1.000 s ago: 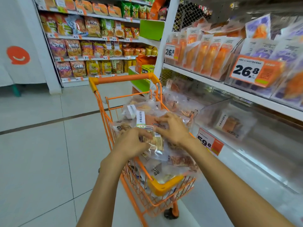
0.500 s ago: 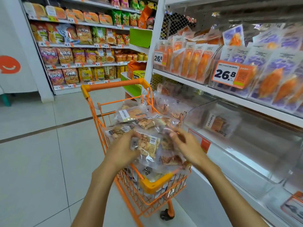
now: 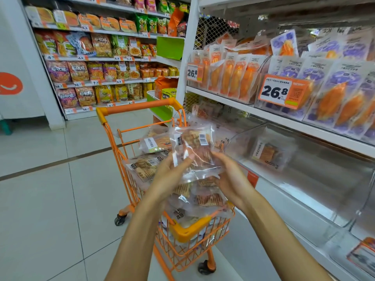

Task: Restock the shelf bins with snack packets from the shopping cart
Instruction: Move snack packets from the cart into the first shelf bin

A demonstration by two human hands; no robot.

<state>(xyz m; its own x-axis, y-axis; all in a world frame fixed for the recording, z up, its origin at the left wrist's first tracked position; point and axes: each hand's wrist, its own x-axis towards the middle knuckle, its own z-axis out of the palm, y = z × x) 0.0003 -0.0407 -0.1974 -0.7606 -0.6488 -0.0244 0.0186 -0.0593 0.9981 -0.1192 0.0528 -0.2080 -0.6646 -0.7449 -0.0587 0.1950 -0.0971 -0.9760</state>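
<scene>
Packets lifted above the cart
Left hand [image 3: 172, 175] and right hand [image 3: 229, 177] both grip clear snack packets [image 3: 194, 147] over the orange cart [image 3: 140, 107].

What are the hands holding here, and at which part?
Both hands hold a clear plastic snack packet above the orange wire shopping cart: the left hand at its lower left edge, the right hand at its lower right corner.

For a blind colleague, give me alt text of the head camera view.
Both hands, left hand and right hand, hold clear snack packets above an orange shopping cart, beside a nearly empty clear shelf bin.
</scene>
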